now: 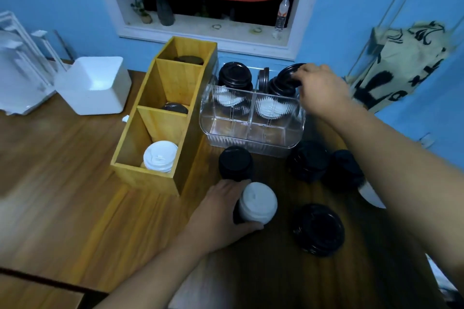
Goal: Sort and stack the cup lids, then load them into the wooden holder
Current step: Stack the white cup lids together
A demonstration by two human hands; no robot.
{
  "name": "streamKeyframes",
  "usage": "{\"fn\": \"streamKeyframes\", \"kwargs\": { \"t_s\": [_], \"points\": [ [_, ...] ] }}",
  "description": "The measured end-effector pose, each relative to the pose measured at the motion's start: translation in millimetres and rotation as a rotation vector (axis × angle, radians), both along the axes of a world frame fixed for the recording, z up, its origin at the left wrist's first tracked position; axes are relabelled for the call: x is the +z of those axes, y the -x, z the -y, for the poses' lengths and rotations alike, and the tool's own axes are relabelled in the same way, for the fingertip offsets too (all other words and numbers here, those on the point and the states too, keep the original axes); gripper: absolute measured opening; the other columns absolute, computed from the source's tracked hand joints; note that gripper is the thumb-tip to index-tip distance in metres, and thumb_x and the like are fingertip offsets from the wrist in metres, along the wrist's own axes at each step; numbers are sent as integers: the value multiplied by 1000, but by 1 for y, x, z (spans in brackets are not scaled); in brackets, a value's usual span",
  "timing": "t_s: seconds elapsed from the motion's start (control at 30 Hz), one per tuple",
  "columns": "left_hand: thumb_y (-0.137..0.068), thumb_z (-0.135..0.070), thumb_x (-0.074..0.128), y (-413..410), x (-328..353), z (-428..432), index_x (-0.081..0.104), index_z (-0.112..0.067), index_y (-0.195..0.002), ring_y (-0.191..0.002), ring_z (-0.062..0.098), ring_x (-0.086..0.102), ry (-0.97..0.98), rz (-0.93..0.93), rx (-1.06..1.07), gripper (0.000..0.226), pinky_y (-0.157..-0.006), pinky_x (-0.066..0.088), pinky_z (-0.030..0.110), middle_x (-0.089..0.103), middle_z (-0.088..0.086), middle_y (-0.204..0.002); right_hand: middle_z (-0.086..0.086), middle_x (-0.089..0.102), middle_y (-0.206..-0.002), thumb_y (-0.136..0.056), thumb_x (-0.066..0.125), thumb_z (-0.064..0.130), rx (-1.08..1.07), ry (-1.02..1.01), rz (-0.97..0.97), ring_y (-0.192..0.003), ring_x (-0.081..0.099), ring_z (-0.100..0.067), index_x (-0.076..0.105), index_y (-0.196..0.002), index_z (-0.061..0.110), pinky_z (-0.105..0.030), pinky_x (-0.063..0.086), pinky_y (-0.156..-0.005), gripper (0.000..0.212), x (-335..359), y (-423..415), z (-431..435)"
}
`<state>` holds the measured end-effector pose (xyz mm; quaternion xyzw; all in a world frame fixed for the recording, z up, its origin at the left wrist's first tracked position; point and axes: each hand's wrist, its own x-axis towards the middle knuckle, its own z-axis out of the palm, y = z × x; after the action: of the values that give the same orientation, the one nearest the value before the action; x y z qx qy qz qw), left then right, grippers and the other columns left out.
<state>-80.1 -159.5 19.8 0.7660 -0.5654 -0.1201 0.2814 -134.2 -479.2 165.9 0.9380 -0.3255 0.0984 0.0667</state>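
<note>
Left hand (221,208) grips a white-topped lid stack (257,202); right hand (319,83) pinches a black lid (291,72) in the clear organizer (251,130), risking toppling neighbouring lids (277,88)

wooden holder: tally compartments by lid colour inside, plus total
Compartments with dark lids: 2, the far dark lids and the middle dark lids.
Compartments with white lids: 1, the near white lids.
Total: 3 in the wooden holder.
</note>
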Motion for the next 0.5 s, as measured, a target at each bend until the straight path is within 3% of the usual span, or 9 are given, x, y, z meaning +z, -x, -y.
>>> {"fn": "streamKeyframes", "kwargs": {
  "t_s": [0.13, 0.2, 0.27, 0.33, 0.4, 0.5],
  "points": [
    [-73, -76, 70, 1, 1, -1, 37, -35, -151, -129, -4, 36, 11, -14, 1, 94, -112, 34, 25, 50, -18, -139, -10, 63, -120, -97, 58, 25, -29, 57, -82, -115, 52, -35, 67, -122, 20, -45, 50, -81, 26, 1, -10, 5],
    [-73, -75, 71, 1, 2, -1, 38, -35, -150, -128, -9, 31, 21, -12, 6, 93, -112, 32, 23, 49, -19, -139, -10, 65, -115, -99, 56, 27, -16, 76, 14, -111, 53, -36, 66, -117, 18, -44, 51, -80, 22, 7, -5, -5],
    [-73, -74, 72, 1, 3, -1, 39, -35, -149, -126, -12, 28, 27, -11, 6, 92, -110, 30, 21, 49, -20, -138, -6, 67, -109, -101, 54, 29, 14, -6, 227, -105, 55, -32, 64, -112, 19, -40, 49, -78, 19, 12, 12, -25],
    [-73, -74, 73, 0, 3, -1, 40, -35, -148, -127, -10, 31, 31, -16, 1, 91, -110, 31, 22, 50, -21, -137, 3, 67, -95, -101, 55, 30, 43, -245, 471, -89, 57, -17, 64, -105, 21, -29, 45, -73, 13, 17, 41, -62],
    [-72, -75, 72, 0, 2, 0, 42, -35, -147, -128, -4, 37, 36, -18, 5, 90, -109, 35, 24, 51, -20, -136, 11, 61, -74, -101, 57, 26, 41, -504, 594, -71, 54, -5, 64, -96, 24, -10, 37, -61, 9, 14, 76, -107],
    [-71, -70, 76, 1, 2, 0, 46, -38, -142, -125, 1, 44, 47, -37, 17, 83, -105, 40, 26, 55, -19, -131, 6, 55, -55, -101, 56, 23, -94, -1019, 614, -50, 48, -3, 70, -93, 26, -13, 37, -52, 16, -11, 125, -172]
  ]
}}
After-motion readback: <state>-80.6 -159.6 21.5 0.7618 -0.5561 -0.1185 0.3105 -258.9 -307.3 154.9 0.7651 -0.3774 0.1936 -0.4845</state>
